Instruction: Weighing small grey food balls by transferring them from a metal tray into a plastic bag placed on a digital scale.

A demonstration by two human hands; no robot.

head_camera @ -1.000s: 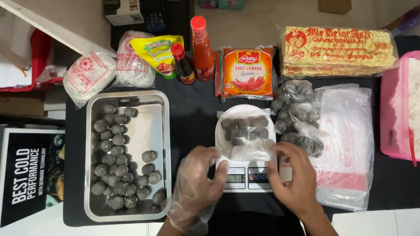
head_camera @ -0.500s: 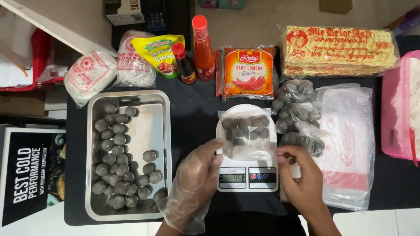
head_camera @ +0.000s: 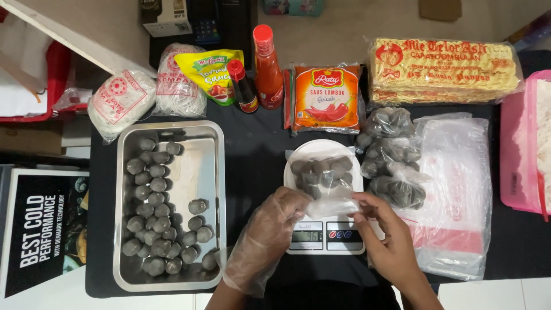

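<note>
Tray (head_camera: 221, 189) of meatballs left, scale (head_camera: 327, 235) centre. Bag (head_camera: 321, 181) of meatballs sits on scale. Gloved left hand (head_camera: 270, 235) and bare right hand (head_camera: 387, 235) pinch its mouth, fingers pressed together. Hold mouth up, hands off platform for a true reading.

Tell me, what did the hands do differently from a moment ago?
Both hands moved up off the front of the scale. The gloved left hand and bare right hand now pinch the open end of the clear bag of meatballs on it. The tray, bottles and packets stayed put.
</note>
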